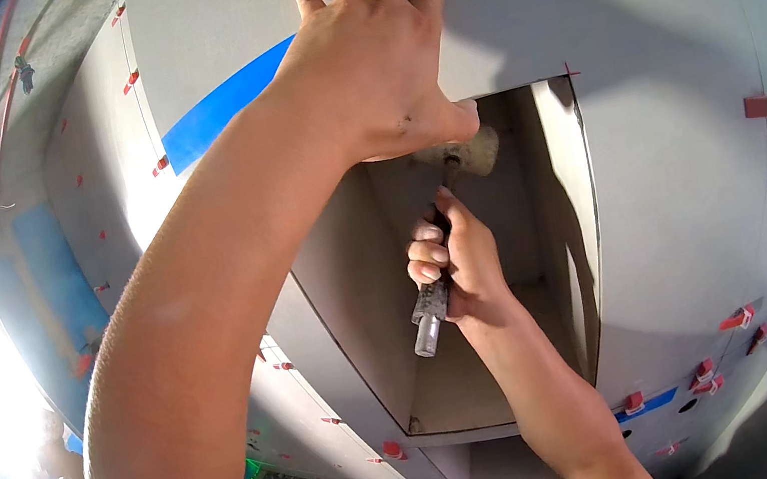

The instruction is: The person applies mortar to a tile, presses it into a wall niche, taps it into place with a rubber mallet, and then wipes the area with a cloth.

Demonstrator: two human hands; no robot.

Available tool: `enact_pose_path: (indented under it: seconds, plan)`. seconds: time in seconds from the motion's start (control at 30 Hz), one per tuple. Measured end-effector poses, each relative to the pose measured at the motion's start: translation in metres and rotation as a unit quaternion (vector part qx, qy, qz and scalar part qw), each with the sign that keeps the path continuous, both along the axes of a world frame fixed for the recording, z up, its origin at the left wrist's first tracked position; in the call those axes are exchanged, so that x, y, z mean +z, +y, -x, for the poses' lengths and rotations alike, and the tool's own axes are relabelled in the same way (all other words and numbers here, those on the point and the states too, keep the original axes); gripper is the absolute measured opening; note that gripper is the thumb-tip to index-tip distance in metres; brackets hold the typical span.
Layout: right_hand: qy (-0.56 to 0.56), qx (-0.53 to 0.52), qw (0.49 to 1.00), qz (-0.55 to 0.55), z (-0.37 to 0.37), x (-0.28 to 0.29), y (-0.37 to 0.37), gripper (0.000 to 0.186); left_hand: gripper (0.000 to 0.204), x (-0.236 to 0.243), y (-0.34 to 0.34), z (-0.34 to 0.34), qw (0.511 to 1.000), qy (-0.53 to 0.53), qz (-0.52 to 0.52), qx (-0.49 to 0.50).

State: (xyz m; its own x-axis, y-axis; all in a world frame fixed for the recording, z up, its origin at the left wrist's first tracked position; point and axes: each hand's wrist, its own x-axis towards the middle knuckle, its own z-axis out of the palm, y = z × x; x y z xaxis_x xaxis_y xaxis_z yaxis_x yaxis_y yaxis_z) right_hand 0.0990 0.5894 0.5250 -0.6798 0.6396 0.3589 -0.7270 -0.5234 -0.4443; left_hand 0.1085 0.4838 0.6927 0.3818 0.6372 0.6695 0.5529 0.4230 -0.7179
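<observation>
I log: upper centre, left hand (376,63), fingers splayed on grey panel (665,101), likely bracing; centre, right hand (468,261), fingers wrapping mallet (479,154).

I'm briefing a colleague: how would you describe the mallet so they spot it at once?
In the large pale wall, find the shadowed rectangular opening near the centre. Against it, below the left hand, the right hand grips the mallet. Unlike the small red clips on the wall, it has a bulky pale head and a silvery handle end.
</observation>
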Motion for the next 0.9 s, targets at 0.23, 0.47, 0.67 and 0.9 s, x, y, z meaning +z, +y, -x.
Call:
enact_pose_path:
  seconds: [0.23, 0.47, 0.67, 0.9]
  plan:
    - [0.017, -0.009, 1.0, -0.001, -0.001, -0.003, -0.005, 0.024, 0.106, 0.0, 0.011, 0.007, 0.998, 0.008, -0.023, -0.049]
    - [0.019, 0.035, 0.999, 0.006, -0.005, 0.001, -0.001, 0.018, 0.107, 0.0, 0.01, 0.002, 0.999, 0.005, -0.022, -0.041]
    - [0.029, -0.002, 0.999, 0.034, 0.0, -0.003, -0.017, 0.019, 0.112, 0.004, 0.01, 0.03, 0.998, 0.044, -0.04, -0.005]
    - [0.0, 0.02, 1.0, -0.012, -0.013, -0.025, -0.006, 0.023, 0.103, 0.002, 0.015, 0.026, 0.996, 0.004, -0.039, -0.078]
